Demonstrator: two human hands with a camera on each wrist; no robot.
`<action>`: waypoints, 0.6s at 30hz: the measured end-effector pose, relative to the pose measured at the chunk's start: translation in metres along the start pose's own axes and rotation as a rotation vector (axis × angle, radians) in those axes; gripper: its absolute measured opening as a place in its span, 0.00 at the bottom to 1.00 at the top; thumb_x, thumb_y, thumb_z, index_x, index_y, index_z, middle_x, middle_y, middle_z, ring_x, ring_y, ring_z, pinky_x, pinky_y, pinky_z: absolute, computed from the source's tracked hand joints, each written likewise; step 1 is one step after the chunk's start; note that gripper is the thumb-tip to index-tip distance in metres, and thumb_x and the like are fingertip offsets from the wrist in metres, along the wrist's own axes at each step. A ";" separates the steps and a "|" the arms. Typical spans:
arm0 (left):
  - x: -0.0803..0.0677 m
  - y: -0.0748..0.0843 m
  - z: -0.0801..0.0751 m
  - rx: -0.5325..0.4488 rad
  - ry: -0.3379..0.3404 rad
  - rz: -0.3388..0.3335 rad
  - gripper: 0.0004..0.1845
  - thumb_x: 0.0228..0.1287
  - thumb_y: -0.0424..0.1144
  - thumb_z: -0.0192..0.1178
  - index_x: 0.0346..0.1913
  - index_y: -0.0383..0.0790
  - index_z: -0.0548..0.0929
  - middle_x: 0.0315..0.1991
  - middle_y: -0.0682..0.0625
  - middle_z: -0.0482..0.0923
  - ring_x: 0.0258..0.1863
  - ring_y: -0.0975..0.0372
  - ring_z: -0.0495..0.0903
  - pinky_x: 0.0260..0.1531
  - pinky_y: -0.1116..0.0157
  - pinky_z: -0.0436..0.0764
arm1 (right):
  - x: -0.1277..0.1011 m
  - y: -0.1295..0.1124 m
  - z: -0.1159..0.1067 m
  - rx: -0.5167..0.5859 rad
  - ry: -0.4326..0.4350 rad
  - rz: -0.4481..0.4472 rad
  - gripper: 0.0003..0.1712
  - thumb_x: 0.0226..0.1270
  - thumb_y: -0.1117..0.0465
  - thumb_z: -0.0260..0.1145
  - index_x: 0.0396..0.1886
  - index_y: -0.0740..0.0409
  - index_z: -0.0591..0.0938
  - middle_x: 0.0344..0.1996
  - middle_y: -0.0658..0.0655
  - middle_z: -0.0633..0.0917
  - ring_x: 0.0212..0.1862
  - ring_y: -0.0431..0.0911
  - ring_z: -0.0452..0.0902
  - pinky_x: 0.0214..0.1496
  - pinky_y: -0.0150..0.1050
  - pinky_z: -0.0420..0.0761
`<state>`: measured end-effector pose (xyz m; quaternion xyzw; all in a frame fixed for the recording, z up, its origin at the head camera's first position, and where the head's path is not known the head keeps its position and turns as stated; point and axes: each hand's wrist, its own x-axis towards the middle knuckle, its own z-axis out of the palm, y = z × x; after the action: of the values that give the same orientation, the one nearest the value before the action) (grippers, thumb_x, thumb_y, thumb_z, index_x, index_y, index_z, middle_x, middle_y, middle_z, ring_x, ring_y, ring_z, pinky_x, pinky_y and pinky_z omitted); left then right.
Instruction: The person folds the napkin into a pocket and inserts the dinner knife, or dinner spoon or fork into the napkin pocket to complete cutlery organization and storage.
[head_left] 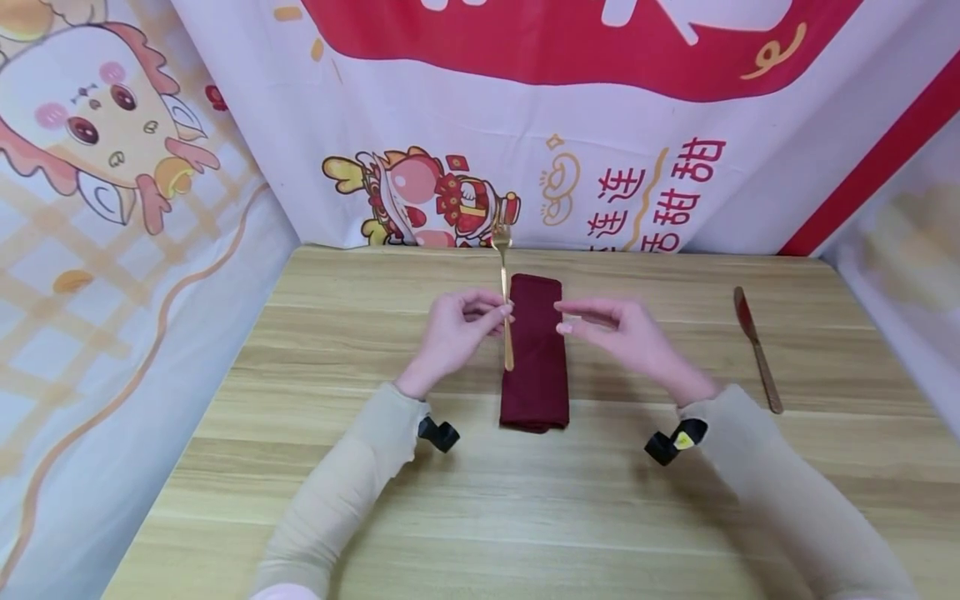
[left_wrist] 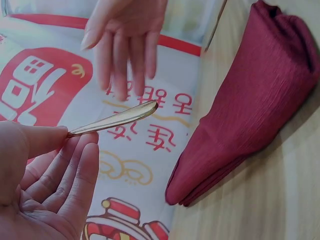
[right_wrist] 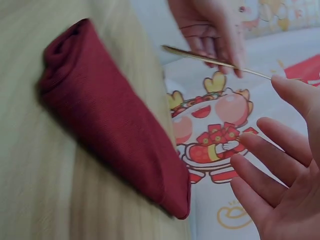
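Observation:
A gold fork point(head_left: 504, 283) is pinched between the thumb and fingers of my left hand point(head_left: 468, 325), tines pointing away toward the back. Beneath it lies a folded dark red cloth napkin point(head_left: 536, 367), long and narrow on the table. In the left wrist view the fork's handle end point(left_wrist: 120, 119) sticks out past my fingertips, raised off the table. My right hand point(head_left: 618, 329) hovers at the napkin's right side with its thumb and fingers apart, holding nothing. The right wrist view shows its fingers point(right_wrist: 272, 160) spread, apart from the fork.
A table knife point(head_left: 757, 350) lies on the wooden table point(head_left: 450, 517) at the right. Printed cloth hangings point(head_left: 600, 125) stand along the back edge and down the left side.

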<state>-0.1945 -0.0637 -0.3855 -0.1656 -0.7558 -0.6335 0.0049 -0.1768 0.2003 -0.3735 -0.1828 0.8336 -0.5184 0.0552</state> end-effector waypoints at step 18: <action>0.014 -0.005 -0.019 0.005 0.043 -0.032 0.08 0.69 0.32 0.67 0.45 0.29 0.85 0.35 0.41 0.87 0.31 0.53 0.87 0.36 0.61 0.87 | -0.042 0.026 0.067 -0.645 -0.382 -0.326 0.46 0.72 0.30 0.57 0.82 0.45 0.59 0.81 0.54 0.52 0.80 0.56 0.43 0.75 0.61 0.52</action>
<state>-0.2123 -0.0790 -0.3835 -0.1400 -0.7597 -0.6350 0.0113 -0.1252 0.1699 -0.4312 -0.4135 0.8882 -0.1893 0.0658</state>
